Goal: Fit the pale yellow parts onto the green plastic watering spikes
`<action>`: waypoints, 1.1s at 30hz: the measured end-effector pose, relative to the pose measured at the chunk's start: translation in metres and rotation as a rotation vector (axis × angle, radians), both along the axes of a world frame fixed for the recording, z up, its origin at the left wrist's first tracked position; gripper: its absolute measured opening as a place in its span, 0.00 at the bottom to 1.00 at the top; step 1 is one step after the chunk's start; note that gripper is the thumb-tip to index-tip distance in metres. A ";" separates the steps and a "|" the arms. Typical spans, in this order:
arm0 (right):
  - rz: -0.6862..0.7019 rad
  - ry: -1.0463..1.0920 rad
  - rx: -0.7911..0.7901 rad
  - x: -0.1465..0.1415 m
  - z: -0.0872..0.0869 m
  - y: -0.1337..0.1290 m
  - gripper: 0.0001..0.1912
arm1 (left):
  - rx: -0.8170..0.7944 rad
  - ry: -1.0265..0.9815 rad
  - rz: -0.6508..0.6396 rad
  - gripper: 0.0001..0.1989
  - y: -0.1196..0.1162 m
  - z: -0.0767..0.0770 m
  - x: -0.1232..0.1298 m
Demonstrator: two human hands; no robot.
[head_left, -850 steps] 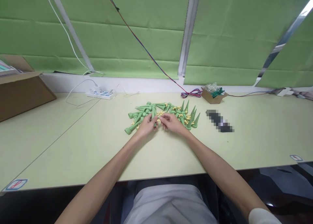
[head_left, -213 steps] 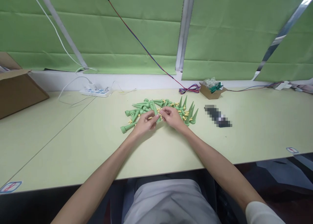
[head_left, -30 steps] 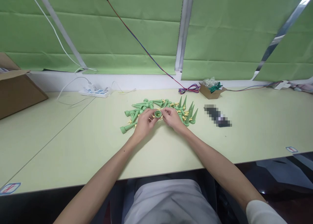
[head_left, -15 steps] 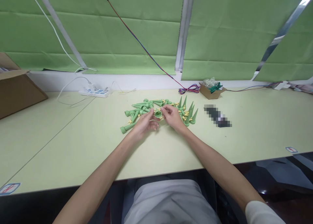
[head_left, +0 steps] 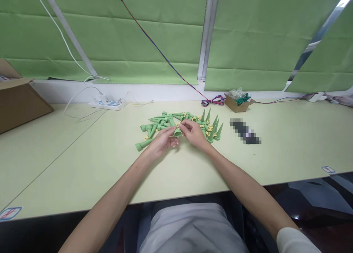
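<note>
My left hand [head_left: 164,141] is closed round a green plastic watering spike [head_left: 178,132], its wide open socket facing me. My right hand [head_left: 192,133] pinches at a small yellow valve [head_left: 178,125] on the far side of that socket; the fingertips partly cover it. Whether the valve sits in the spike cannot be seen. Behind and beside both hands lies a loose pile of green spikes [head_left: 158,119] with yellow valves among them. On the right of the pile, several spikes [head_left: 220,131] stand upright on their caps.
A small cardboard box [head_left: 238,105] with clear plastic and green ties stands at the back, beside a coiled red-blue cable [head_left: 213,100]. A blurred dark object [head_left: 245,131] lies to the right. Further left are a white power strip [head_left: 107,104] and a large carton [head_left: 22,102].
The spike in my left hand has tipped, so its socket now points lower and toward me. My right fingers have shifted slightly left at its far side. The pile looks unchanged.
</note>
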State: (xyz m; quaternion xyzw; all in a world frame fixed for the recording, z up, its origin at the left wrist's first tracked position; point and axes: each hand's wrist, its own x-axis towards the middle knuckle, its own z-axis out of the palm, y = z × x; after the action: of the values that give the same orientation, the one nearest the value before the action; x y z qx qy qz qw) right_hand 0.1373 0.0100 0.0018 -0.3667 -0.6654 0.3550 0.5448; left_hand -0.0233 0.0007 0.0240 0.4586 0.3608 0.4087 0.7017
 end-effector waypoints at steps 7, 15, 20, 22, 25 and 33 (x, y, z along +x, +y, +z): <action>-0.074 -0.124 0.034 0.003 0.002 -0.001 0.17 | 0.223 0.147 0.033 0.21 -0.001 -0.005 0.000; -0.066 -0.121 -0.026 0.005 0.004 0.000 0.17 | 0.589 0.448 0.104 0.18 -0.007 -0.001 -0.001; -0.081 -0.136 -0.058 0.005 0.004 0.000 0.18 | 0.664 0.507 0.187 0.13 -0.007 -0.005 0.000; -0.090 -0.139 -0.067 0.005 0.003 0.001 0.18 | 0.738 0.554 0.221 0.11 -0.004 -0.009 -0.001; -0.101 -0.136 -0.076 0.005 0.002 0.002 0.18 | 0.890 0.629 0.253 0.09 0.000 -0.013 -0.003; -0.128 -0.078 -0.100 0.003 -0.002 0.005 0.19 | 0.862 0.580 0.288 0.10 -0.001 -0.016 0.002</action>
State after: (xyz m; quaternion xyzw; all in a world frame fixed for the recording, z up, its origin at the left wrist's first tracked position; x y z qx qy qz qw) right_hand 0.1402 0.0150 0.0002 -0.4488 -0.6427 0.3379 0.5208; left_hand -0.0212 0.0000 0.0079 0.7450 0.3985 0.4686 0.2581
